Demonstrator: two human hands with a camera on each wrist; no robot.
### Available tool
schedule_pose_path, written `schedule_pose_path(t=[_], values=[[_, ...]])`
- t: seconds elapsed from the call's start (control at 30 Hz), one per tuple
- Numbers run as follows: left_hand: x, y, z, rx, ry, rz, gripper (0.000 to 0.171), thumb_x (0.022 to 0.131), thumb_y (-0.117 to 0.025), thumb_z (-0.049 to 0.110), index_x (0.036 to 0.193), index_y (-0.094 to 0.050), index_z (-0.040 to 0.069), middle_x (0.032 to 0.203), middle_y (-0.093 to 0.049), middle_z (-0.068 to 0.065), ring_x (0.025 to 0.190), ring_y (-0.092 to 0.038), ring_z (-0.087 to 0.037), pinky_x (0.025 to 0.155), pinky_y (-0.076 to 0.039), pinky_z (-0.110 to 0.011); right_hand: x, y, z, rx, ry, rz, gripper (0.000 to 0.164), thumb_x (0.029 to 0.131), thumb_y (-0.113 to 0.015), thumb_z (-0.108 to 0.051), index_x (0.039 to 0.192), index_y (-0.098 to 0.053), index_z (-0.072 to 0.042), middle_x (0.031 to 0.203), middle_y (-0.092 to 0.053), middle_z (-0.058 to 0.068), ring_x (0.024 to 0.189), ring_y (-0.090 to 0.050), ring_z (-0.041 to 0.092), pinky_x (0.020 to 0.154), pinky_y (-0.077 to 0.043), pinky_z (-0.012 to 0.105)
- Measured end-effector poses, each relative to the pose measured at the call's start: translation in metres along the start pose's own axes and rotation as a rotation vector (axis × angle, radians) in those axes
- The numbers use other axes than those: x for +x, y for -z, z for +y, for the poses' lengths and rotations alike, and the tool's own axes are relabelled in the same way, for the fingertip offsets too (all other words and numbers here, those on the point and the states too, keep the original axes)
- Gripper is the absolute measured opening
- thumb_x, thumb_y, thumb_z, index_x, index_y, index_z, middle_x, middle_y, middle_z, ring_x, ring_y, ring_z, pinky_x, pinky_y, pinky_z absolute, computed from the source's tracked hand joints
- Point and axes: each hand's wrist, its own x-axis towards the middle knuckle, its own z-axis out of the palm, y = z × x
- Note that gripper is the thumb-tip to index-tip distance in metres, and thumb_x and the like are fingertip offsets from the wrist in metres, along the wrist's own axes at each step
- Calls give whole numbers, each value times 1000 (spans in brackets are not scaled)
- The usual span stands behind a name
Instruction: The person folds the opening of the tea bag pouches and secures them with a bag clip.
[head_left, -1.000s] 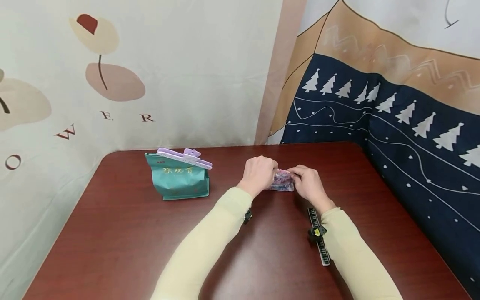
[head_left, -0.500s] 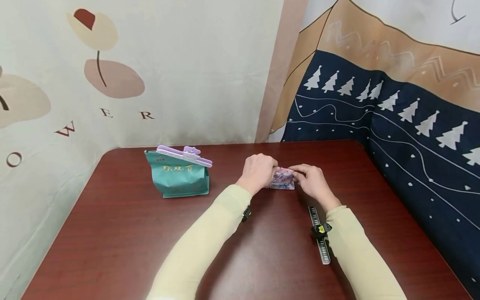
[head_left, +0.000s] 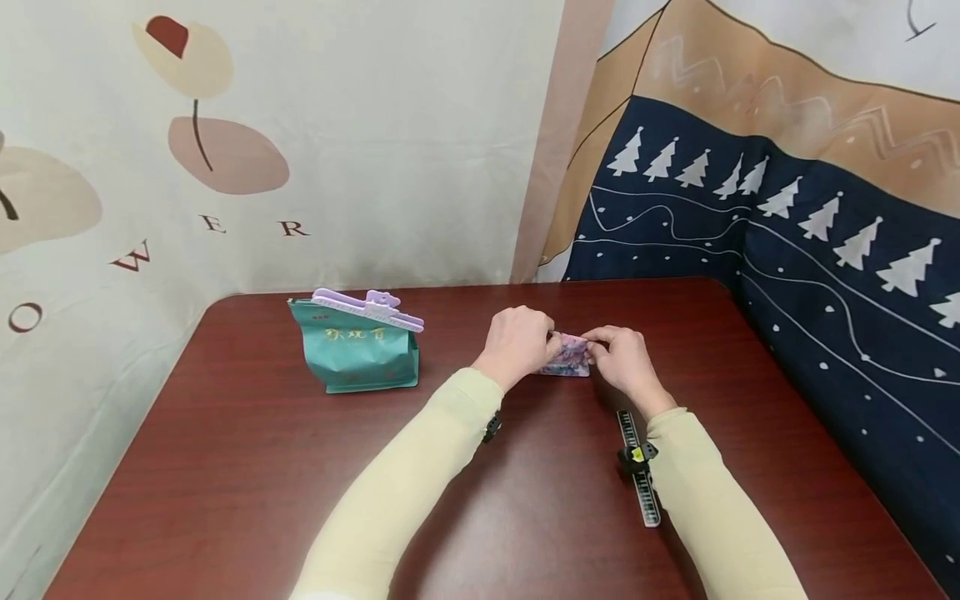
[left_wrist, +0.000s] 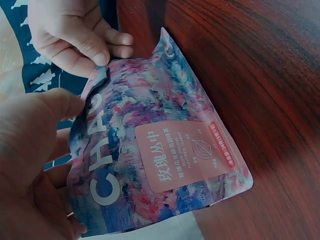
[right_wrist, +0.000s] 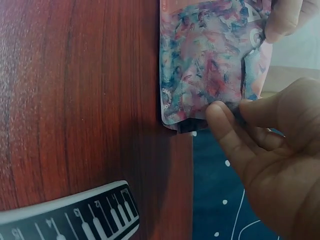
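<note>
A teal bag with gold lettering point(head_left: 360, 358), its top tilted under a lilac plastic clip point(head_left: 367, 310), stands at the left of a reddish-brown wood-grain tabletop point(head_left: 262, 483), before a pale cloth backdrop printed with tulips and letters point(head_left: 390, 125). To its right, well apart from it, a person's left hand point(head_left: 516, 346) reaches in from a pale yellow sleeve point(head_left: 405, 475), its grip clamped on the upper edge of a small pink, blue and purple printed pouch point(head_left: 570, 358), thumb on the near face and fingers behind.

The pouch sits between the two hands, toward the far side of the tabletop, its body below both grips; whether its base touches the wood is hard to tell. Large white letters beginning "CHA" and a pink label point(left_wrist: 180, 155) show on the pouch in the left wrist view, with the upper edge turned over in a narrow dark fold.

At the pouch's other upper end, the right hand point(head_left: 624, 358) pinches the edge between thumb and finger, its grip together on the fold. Nearer the wearer, beside the right wrist, a long flat strip with a black-and-white piano-key pattern point(head_left: 647, 498) lies on the tabletop. At far right hangs a navy cloth with white fir trees point(head_left: 825, 292).
</note>
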Motion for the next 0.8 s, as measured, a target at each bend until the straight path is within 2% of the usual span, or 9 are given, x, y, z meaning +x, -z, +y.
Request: schedule_pose_path(t=[0.17, 0.43, 0.63, 0.8], values=[[1, 0, 1, 47, 16, -21, 38, 96, -68, 54, 95, -83, 19, 68, -70, 3, 62, -57, -13, 53, -45, -25, 1, 0, -1, -16, -2, 13, 16, 97, -65, 2, 106, -78, 2, 112, -74, 23, 94, -69, 37, 87, -57, 51], [6, 0, 0, 32, 46, -49, 31, 95, -70, 50, 102, -84, 23, 78, -75, 3, 70, -62, -14, 59, -51, -28, -2, 2, 1, -29, -26, -8, 20, 99, -66, -4, 115, -77, 0, 123, -71, 24, 115, -66, 42, 102, -50, 56], [8, -1, -1, -4, 53, -66, 33, 94, -72, 49, 111, -83, 22, 93, -79, 3, 76, -64, -14, 64, -54, -28, -6, 6, 1, -22, -47, -14, 23, 100, -66, -8, 121, -75, -2, 126, -70, 24, 115, -64, 42, 102, -50, 56], [8, -2, -3, -28, 55, -78, 35, 94, -73, 49, 113, -82, 21, 96, -79, 3, 78, -64, -14, 67, -54, -28, -9, 11, 0, -31, -51, -6, 26, 99, -68, -9, 122, -73, 0, 125, -69, 24, 114, -63, 43, 100, -51, 56]])
